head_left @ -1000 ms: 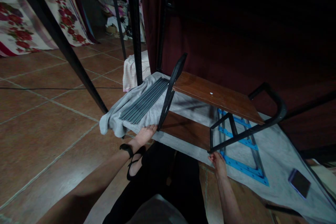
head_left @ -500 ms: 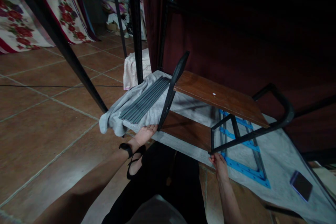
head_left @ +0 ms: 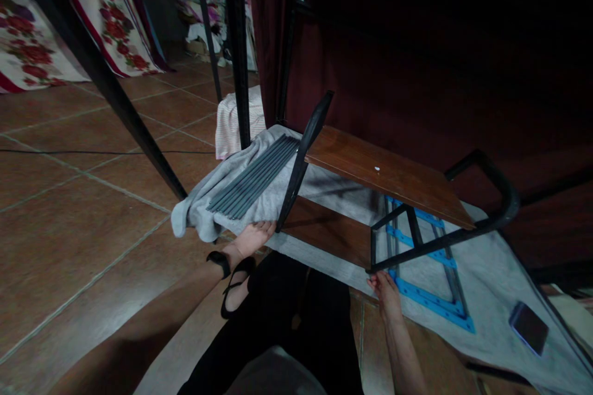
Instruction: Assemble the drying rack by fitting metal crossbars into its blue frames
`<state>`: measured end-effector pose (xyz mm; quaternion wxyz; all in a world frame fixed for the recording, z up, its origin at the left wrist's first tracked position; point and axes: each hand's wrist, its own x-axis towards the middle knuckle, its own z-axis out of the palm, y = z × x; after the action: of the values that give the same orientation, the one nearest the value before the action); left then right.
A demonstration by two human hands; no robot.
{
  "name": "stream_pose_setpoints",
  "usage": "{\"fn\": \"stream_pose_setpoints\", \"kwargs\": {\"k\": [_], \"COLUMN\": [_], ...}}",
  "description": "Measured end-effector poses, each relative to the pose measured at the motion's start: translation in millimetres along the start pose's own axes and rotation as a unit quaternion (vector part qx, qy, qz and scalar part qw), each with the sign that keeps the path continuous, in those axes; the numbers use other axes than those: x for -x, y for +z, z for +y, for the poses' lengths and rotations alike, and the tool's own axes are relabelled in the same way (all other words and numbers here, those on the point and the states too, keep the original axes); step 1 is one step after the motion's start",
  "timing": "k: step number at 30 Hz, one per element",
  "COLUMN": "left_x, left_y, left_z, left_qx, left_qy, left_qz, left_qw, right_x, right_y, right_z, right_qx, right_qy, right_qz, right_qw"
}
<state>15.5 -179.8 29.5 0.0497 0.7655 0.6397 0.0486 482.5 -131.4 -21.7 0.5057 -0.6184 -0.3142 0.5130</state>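
Grey rods (head_left: 254, 178), part-hidden blue-barred frame (head_left: 430, 303) laid beside two-tier rack (head_left: 389, 182) on grey cloth (head_left: 488, 278); rack's long axis set left-right. Left hand (head_left: 252, 238), right hand (head_left: 385, 289) placed at near corners; fingers' grip cannot be told.

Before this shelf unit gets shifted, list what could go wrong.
If slid, the shelf unit could pinch the right hand, which is at its near right corner.
The grey rods lie side by side close to its left end; a leftward shift might scatter them.
The blue strips by its right end could get scraped.
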Motion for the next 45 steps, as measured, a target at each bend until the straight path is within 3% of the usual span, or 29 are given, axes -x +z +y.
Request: {"fn": "stream_pose_setpoints", "kwargs": {"k": [6, 14, 21, 37, 45], "left_x": [1, -3, -8, -20, -23], "left_y": [-4, -1, 15, 20, 13], "left_z": [-1, -5, -19, -34, -39], "left_qx": [0.059, 0.016, 0.086, 0.154, 0.199], "left_qy": [-0.014, 0.001, -0.010, 0.000, -0.024], "left_qz": [0.006, -0.002, 0.055, 0.083, 0.043], "left_qw": [0.998, 1.000, 0.995, 0.985, 0.979], "right_x": [-1, -4, 0, -1, 0], "right_y": [0, 0, 9, 24, 26], "right_z": [3, 4, 0, -10, -15], "right_qx": [0.010, 0.008, -0.010, -0.040, -0.006], "right_qy": [-0.011, -0.011, 0.002, 0.029, 0.032], "right_qz": [0.000, -0.007, 0.007, 0.032, 0.021], "right_qw": [1.000, 1.000, 1.000, 0.998, 0.999]}}
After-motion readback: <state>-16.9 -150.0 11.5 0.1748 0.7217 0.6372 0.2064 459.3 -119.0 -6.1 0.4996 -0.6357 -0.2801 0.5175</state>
